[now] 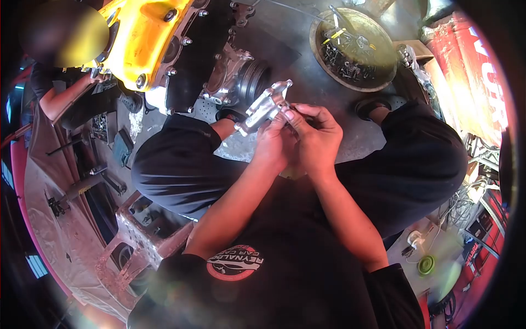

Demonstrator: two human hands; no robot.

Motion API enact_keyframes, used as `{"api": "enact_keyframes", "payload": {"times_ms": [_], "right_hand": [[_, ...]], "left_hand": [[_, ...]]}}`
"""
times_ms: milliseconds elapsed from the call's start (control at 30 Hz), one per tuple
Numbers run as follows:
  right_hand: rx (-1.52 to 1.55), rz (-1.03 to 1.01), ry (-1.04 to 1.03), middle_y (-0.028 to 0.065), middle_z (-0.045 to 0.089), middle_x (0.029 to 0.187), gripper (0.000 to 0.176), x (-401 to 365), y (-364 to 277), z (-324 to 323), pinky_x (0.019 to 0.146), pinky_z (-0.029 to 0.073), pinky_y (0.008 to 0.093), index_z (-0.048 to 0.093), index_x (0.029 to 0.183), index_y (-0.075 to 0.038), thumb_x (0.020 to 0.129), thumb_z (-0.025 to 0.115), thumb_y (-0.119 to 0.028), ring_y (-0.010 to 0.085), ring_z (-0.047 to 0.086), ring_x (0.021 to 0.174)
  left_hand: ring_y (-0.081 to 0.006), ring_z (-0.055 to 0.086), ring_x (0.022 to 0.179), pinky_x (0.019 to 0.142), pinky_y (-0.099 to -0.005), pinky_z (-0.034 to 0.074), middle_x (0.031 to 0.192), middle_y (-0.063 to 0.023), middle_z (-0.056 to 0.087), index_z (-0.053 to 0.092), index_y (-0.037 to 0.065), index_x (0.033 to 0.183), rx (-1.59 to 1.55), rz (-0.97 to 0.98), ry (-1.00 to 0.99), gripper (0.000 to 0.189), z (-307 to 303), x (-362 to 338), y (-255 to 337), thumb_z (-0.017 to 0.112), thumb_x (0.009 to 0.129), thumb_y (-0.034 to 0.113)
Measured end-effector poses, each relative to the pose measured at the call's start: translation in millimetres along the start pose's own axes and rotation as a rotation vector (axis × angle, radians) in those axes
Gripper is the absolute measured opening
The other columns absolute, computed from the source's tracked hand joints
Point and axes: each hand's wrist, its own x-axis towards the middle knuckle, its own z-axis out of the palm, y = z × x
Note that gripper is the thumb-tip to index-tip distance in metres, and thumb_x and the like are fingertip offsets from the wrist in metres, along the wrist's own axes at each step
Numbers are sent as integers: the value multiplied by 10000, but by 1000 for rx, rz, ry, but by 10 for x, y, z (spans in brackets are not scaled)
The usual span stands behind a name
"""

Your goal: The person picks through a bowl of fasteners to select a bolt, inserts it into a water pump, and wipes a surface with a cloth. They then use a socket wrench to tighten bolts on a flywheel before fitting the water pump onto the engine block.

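Observation:
A silver cast-metal housing with bolt lugs is held up in front of my body, tilted toward the upper right. My left hand is closed round its lower end. My right hand is closed beside it, thumb and fingers pinched together at the housing's near end. Whatever small piece may lie between the right fingertips is hidden. Just beyond the housing is a ribbed black pulley on an engine with a yellow cover.
A round basin with dark liquid, loose bolts and tools stands at the upper right. Another person's forearm reaches to the engine from the left. A worn plastic stool is by my left side. Cables lie at right.

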Motion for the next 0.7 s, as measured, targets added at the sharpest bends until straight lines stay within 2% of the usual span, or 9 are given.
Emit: {"api": "enact_keyframes", "payload": {"times_ms": [67,167,300,500,600,700], "right_hand": [[-46,-31,-28,92,718,962,123,4,-31,59,749,519,231,686,923,21,817,744,41,101,642,833],[-123,-63,-3,107,723,987,111,61,28,90,782,511,233,686,903,33,812,739,67,95,633,857],[-122,-91,2,103,721,989,118,140,151,95,789,500,233,689,899,31,803,748,66,95,628,858],[-284,-318,42,39,692,904,144,268,229,87,753,480,228,694,880,-3,773,778,45,86,615,842],[-206,-211,64,20,670,863,154,243,155,113,733,465,228,694,869,-5,760,802,9,77,593,804],[-306,-174,72,11,654,848,156,241,179,80,722,458,227,699,868,-2,762,811,-20,75,572,777]], "left_hand": [[-218,614,1009,858,-376,511,1115,-85,616,554,35,1216,-69,-9,33,292,10,33,-58,589,983,209],[-213,619,1022,857,-347,523,1139,-91,604,504,19,1263,-104,1,74,296,-19,102,-164,541,1003,154],[-208,626,1022,845,-332,532,1163,-104,594,464,10,1294,9,0,66,309,5,108,-125,514,1008,115],[-204,624,1045,855,-325,531,1197,-121,582,458,24,1309,83,26,95,315,53,117,-139,500,1006,101],[-196,606,1105,900,-323,514,1249,-122,559,439,27,1336,167,35,74,341,60,130,-137,463,1005,106],[-186,609,1085,880,-313,517,1225,-115,568,434,36,1341,141,30,72,343,-18,176,-138,472,1005,96]]}}
